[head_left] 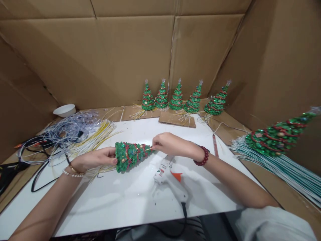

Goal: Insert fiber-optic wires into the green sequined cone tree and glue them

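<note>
A small green tinsel Christmas tree (pixel 130 154) with red bead garland lies on its side above the white board (pixel 120 197). My left hand (pixel 96 158) grips its wide base. My right hand (pixel 170 144) pinches the pointed tip, fingers pressed together. A white hot glue gun (pixel 168 180) with an orange trigger lies on the board just below my right hand, its cord running toward me.
Several finished trees (pixel 177 98) stand in a row at the back on cardboard. Another tree (pixel 279 135) lies at right on a bundle of white-green wires (pixel 283 167). Yellow and clear wires (pixel 82 134), black cables and a white bowl (pixel 64 110) sit at left. Cardboard walls surround everything.
</note>
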Motion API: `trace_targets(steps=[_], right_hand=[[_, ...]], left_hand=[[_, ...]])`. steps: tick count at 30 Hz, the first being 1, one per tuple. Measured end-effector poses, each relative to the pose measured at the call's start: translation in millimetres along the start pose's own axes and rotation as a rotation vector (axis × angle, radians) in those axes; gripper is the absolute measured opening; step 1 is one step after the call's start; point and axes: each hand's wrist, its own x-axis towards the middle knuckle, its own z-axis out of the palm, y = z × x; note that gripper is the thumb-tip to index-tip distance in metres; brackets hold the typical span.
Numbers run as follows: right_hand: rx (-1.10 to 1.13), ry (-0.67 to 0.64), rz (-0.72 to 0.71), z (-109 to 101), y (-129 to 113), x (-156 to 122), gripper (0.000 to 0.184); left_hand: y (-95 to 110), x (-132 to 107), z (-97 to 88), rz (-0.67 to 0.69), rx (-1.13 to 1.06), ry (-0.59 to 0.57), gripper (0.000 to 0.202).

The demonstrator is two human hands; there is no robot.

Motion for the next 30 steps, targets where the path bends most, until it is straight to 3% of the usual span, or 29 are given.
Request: trace_targets(steps=[6,11,18,26,30], right_hand=[[-0.15,0.032,-0.04,16.7,-12.1,3.7,0.02],[-0.193,0.102,-0.035,30.5,-4.2,8.4,0.019],[-0.162,0.093,-0.041,24.8,-0.8,8.0,0.018],[-0.162,0.07,-0.052,25.6,-12.2,5.9,0.018],[-0.161,0.058,-0.041,26.7,-12.1,6.7,0.018]], left_hand=[[4.6,4.0,6.2,-0.007,0.156,0.077,0.039],[4.7,0.4,3.3,0.003,0.218,0.15,0.033],[10.2,-1.7,6.0,-0.005,-0.009,0.156,0.052],[5.0,2.5,7.1,0.004,-0.18,0.125,0.056],[-1.8,4.3,2.4,0.003,-0.277,0.099,0.049]])
